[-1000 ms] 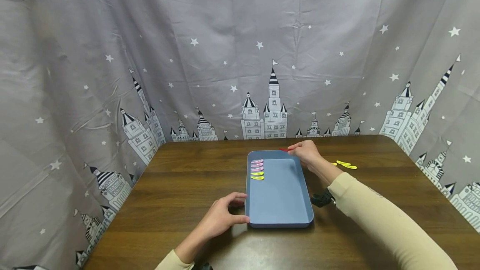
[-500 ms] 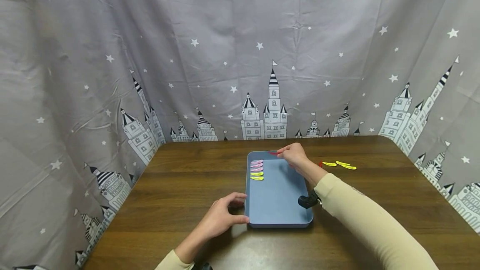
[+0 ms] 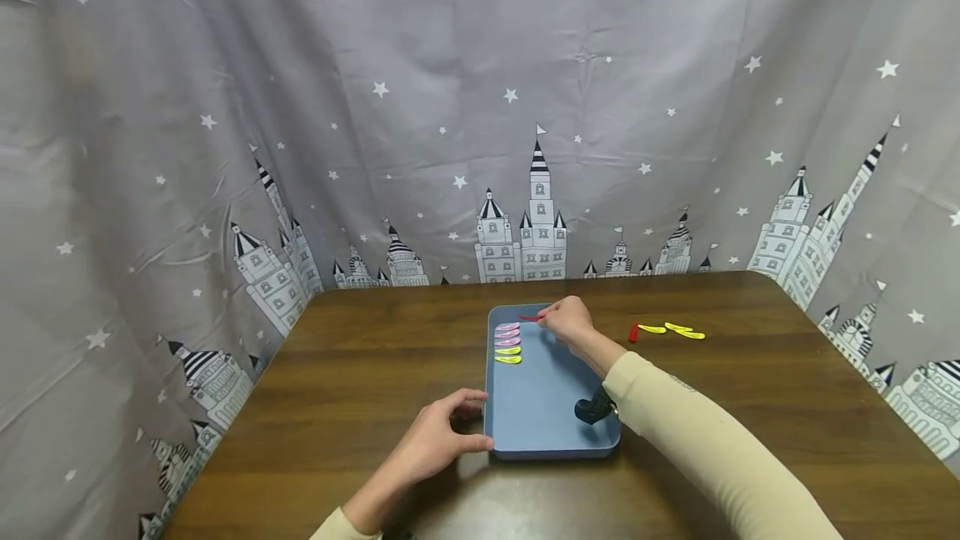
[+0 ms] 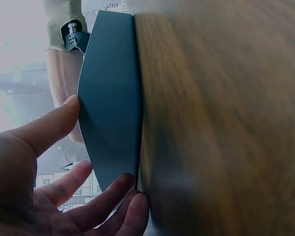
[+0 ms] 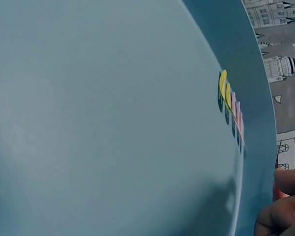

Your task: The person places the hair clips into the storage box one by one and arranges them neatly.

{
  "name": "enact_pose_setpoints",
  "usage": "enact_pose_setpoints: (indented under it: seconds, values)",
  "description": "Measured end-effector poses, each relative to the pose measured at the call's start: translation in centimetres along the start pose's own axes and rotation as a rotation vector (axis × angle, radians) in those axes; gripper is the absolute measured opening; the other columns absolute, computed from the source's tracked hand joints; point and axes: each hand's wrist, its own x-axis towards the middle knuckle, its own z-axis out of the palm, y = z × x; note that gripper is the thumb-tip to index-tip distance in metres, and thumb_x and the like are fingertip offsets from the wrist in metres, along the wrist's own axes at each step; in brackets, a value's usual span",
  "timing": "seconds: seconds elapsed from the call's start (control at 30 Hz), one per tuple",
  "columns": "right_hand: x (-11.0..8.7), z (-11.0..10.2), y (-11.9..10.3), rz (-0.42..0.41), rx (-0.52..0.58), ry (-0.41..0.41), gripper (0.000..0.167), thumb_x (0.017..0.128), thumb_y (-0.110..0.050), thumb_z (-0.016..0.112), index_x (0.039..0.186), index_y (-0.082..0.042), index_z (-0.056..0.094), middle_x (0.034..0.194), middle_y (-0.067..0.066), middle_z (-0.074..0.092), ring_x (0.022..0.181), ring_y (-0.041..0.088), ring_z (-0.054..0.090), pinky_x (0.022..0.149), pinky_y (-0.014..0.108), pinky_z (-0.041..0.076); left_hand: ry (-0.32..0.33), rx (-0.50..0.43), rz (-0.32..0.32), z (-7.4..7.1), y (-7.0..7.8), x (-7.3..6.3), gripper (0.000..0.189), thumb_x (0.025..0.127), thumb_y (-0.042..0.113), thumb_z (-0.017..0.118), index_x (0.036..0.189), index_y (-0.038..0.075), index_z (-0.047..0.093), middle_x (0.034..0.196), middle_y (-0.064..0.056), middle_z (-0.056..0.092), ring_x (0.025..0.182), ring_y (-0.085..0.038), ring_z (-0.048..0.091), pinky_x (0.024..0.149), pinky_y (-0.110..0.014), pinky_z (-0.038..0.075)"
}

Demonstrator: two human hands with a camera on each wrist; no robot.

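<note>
While pinched near one end, probably to leave the tip free, held in head view by the right hand (image 3: 567, 321) over the tray (image 3: 540, 419)'s far end: red clip (image 3: 529, 318). Lined along the left wall inside, seemingly for order: pink clips (image 3: 507, 334), yellow clips (image 3: 508, 350).

In left wrist view, left hand (image 4: 19, 182) relaxed, ungripping, against the tray, likely for steadying.

In right wrist view, red clip mostly hidden.

Head view evenly lit, soft glare on near part of table (image 3: 375, 373). Left wrist washed out upper left, table blurry. Right wrist bluish, soft shadow low on tray (image 5: 113, 98).
</note>
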Motion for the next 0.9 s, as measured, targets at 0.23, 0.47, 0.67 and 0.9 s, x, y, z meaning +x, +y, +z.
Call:
enact_pose_setpoints:
  seconds: [0.23,0.47,0.67,0.9]
  values:
    - [0.3,0.5,0.5,0.02,-0.019,0.031,0.013,0.087,-0.002,0.07,0.098,-0.003,0.078,0.087,0.013,0.074,0.039,0.006,0.029,0.039,0.023,0.026,-0.006,-0.001,-0.001,-0.1,0.1,0.0,0.061,0.078,0.037,0.086,0.131,0.016,0.064,0.118,-0.006,0.072,0.115,-0.028,0.065,0.095,-0.052,0.047]
    - [0.6,1.3,1.1,0.026,-0.016,0.047,0.013,0.088,-0.001,0.069,0.098,0.0,0.077,0.089,0.01,0.073,0.041,0.007,0.032,0.041,0.023,0.03,-0.008,-0.005,0.002,-0.2,0.1,0.1,0.061,0.078,0.036,0.086,0.131,0.016,0.063,0.119,-0.007,0.072,0.115,-0.027,0.065,0.096,-0.051,0.047]
    - [0.7,1.7,1.3,0.049,-0.028,0.072,0.015,0.09,-0.003,0.067,0.101,-0.001,0.077,0.104,0.015,0.074,0.051,0.011,0.043,0.045,0.025,0.035,-0.014,-0.006,-0.005,-0.2,0.1,0.0,0.061,0.078,0.037,0.086,0.131,0.016,0.064,0.119,-0.008,0.072,0.116,-0.028,0.064,0.097,-0.052,0.047]
    - [0.5,1.9,1.7,0.02,-0.048,0.092,0.017,0.089,-0.002,0.069,0.103,0.001,0.076,0.11,0.018,0.074,0.086,0.022,0.065,0.058,0.026,0.048,-0.025,-0.019,-0.019,-0.2,0.2,0.0,0.06,0.079,0.036,0.086,0.131,0.016,0.063,0.12,-0.008,0.072,0.117,-0.029,0.064,0.098,-0.054,0.046]
